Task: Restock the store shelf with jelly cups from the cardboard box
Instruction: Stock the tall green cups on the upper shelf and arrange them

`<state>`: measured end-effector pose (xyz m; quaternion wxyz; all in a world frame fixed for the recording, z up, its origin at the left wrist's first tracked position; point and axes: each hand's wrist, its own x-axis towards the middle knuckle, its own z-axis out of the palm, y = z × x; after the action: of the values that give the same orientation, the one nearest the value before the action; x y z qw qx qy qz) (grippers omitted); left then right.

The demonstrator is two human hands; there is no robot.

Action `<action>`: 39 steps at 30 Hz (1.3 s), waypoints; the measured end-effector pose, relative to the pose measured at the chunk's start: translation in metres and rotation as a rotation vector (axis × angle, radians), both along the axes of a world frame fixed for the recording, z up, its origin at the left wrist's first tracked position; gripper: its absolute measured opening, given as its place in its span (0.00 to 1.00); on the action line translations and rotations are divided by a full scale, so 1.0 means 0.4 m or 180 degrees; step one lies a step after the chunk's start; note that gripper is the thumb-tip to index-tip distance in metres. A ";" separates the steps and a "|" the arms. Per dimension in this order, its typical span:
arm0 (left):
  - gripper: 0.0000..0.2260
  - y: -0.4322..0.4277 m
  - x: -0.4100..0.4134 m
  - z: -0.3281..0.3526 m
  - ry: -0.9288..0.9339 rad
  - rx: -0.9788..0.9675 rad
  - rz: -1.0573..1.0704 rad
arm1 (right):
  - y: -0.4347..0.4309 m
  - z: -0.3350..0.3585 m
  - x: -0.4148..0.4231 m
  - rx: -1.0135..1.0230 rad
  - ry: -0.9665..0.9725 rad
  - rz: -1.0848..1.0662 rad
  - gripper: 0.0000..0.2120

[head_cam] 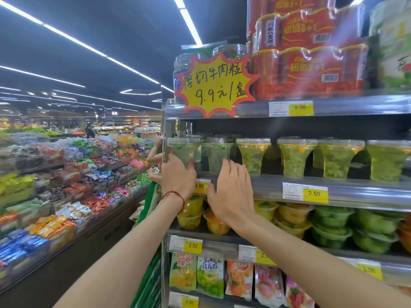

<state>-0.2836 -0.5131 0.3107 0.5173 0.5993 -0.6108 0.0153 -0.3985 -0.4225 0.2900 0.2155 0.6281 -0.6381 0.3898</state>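
A row of clear, flared jelly cups with green filling stands on the middle shelf (333, 187). My left hand (178, 176) grips the base of the leftmost jelly cup (183, 147) at the shelf's left end. Beside it, my right hand (231, 192) lies with relaxed fingers against the bottom of the second jelly cup (216, 152) and holds nothing. Further cups (295, 156) continue to the right. No cardboard box is in view.
A yellow starburst price sign (214, 85) hangs from the upper shelf under red multipacks (311, 70). Below are yellow and green fruit cups (331, 230) and drink pouches (210, 276). A snack display (66, 185) lines the aisle at left, where another person's arm (155, 156) reaches.
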 end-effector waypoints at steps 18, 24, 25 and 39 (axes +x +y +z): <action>0.26 0.008 0.013 -0.015 0.0007 -0.0015 -0.0186 | 0.041 -0.029 -0.007 -0.0140 -0.0049 0.0470 0.29; 0.17 0.126 0.032 -0.123 0.0526 -0.1041 -0.0688 | 0.099 -0.115 -0.006 -0.0417 -0.0375 0.0899 0.25; 0.16 0.135 0.041 -0.146 0.0598 -0.1066 -0.0770 | 0.104 -0.131 -0.005 -0.0403 -0.0465 0.0939 0.24; 0.30 0.130 0.042 -0.371 0.0703 0.0172 -0.1071 | 0.085 -0.307 -0.010 -0.0068 -0.1194 0.0811 0.25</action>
<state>-0.2669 -0.4610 0.1625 0.5602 0.5005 -0.6419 -0.1536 -0.4024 -0.3884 0.1671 0.0488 0.6178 -0.5783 0.5306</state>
